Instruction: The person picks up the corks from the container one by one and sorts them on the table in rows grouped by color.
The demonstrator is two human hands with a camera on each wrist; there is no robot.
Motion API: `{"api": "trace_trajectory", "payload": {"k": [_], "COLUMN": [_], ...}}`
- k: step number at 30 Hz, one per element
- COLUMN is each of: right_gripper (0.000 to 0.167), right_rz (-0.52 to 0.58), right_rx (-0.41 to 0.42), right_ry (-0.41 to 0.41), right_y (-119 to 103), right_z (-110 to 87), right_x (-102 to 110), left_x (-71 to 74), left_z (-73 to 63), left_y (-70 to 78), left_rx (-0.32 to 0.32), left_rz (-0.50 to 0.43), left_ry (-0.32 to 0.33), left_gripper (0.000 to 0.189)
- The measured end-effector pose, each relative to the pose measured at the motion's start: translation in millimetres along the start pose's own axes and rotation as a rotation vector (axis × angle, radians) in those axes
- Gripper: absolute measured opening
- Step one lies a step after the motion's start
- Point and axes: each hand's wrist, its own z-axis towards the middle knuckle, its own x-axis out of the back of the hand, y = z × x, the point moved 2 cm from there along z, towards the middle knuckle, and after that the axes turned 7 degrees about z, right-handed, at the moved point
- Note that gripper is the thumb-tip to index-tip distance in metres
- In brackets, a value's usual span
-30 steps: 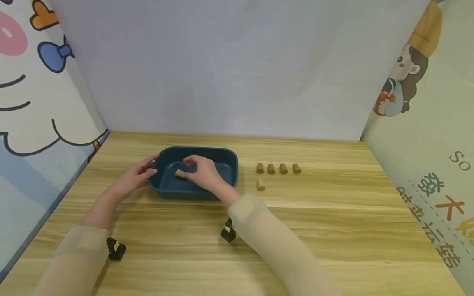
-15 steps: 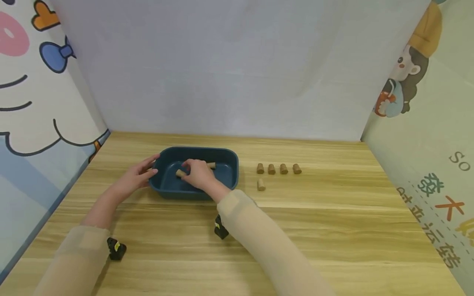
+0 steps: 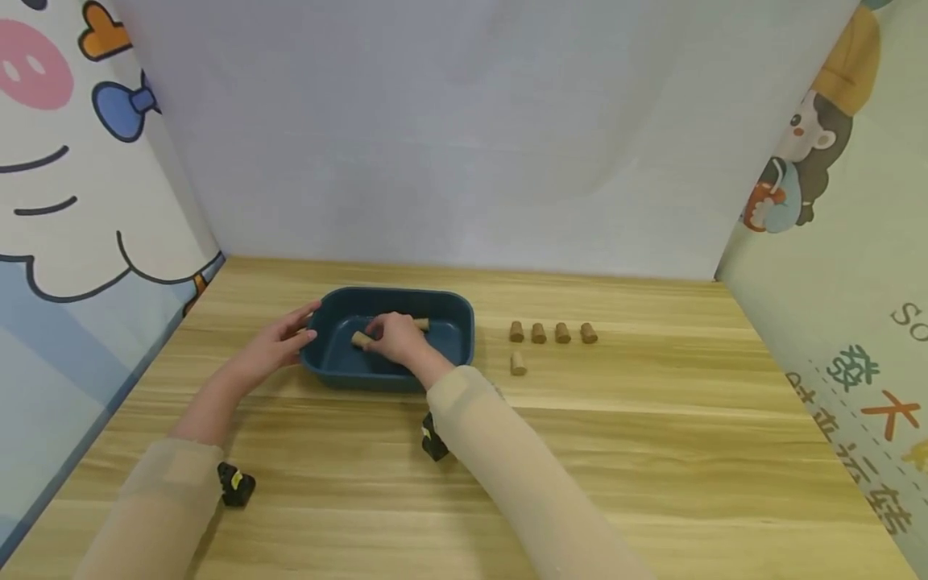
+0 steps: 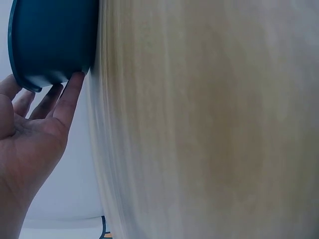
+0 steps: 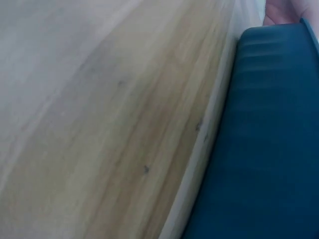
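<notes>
A dark blue-green rectangular basin (image 3: 387, 383) stands on the wooden table. At its left end my left hand (image 3: 268, 350) rests fairly straight fingers (image 4: 70, 102) against the outside wall, the thumb at the rim. My right hand (image 3: 402, 338) reaches over the near rim into the basin. Its thumb and fingertips pinch the right end of a light cork stopper (image 3: 361, 341) lying on the basin floor. A second cork (image 3: 422, 324) shows behind the right hand, partly hidden by it. The right wrist view shows only the basin's outer wall and table, not the right hand's fingers.
Right of the basin, several darker corks (image 3: 539, 333) stand in a row. A lighter cork (image 3: 518, 364) stands in front of them. White cloth (image 3: 471, 161) closes off the back, and printed cloths hang at both sides. A black device sits at each wrist.
The right hand's raised fingers have come down and closed at the cork, uncovering the second cork behind. The left hand stays at the basin. The head view has shifted slightly.
</notes>
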Motion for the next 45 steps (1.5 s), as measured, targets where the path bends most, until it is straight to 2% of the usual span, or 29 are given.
{"api": "trace_trajectory", "payload": {"k": [8,15,26,31,45], "right_gripper": [0.025,0.022,0.02,0.02,0.021], "right_rz": [-0.1,-0.114,0.074,0.211,0.463], "right_rx": [-0.063,-0.049,0.058,0.079,0.122], "right_ry": [0.023,0.019,0.033,0.022,0.026], "right_y": [-3,-1,6,10,20], "right_z": [-0.9,-2.1,-7.5,-11.4,-31.8], "right_x": [-1,0,10,15,34], "left_x": [1.1,0.8,0.7,0.8,0.1], "left_z": [1.1,-0.2,-0.6,-0.7,-0.1], "left_y": [0.3,1.0,0.7,0.5,-0.6], "left_rx": [0.001,0.008,0.003,0.0,0.003], "left_rz": [-0.001,0.012,0.004,0.005,0.011], "left_ry": [0.0,-0.004,-0.002,-0.002,0.002], "left_gripper": [0.065,0.065,0.065,0.065,0.066]}}
